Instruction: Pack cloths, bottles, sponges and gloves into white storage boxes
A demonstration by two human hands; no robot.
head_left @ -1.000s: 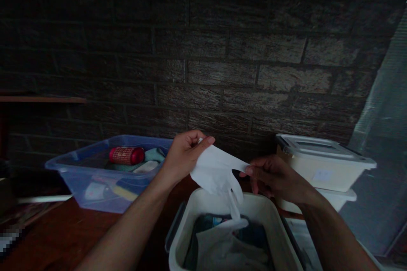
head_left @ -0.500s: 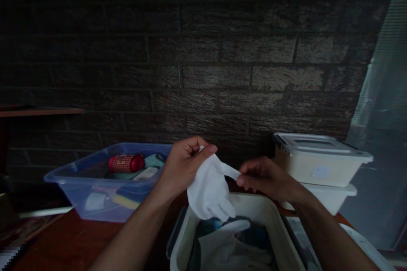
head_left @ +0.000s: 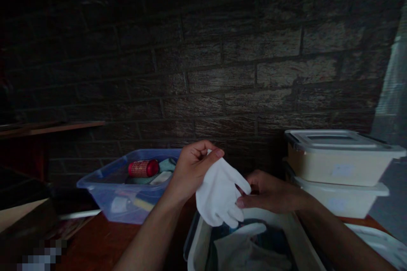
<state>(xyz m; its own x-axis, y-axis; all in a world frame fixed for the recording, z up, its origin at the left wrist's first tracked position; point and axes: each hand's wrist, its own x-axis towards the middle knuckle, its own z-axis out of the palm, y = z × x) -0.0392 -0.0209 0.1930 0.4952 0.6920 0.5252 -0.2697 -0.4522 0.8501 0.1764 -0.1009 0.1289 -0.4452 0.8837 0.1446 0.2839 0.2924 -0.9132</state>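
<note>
My left hand (head_left: 192,167) is closed on the cuff of a white glove (head_left: 219,194), thumb pressed on top, and holds it up so the fingers dangle. My right hand (head_left: 266,193) sits just right of the glove, its fingertips pinching at the glove's lower fingers. Both hands hover over an open white bin (head_left: 302,241) at the bottom centre. White cloth (head_left: 244,250) and dark items lie inside the bin.
A clear blue tub (head_left: 104,186) on the wooden table (head_left: 104,241) at left holds a red cylinder (head_left: 143,168) and cloths. Two lidded white boxes (head_left: 340,165) are stacked at right. A dark brick wall stands close behind. A shelf edge (head_left: 54,128) runs at left.
The right hand let go of the glove's stretched thumb and dropped lower, now at the glove's fingers. The glove hangs bunched from the left hand. The view shifted to the left.
</note>
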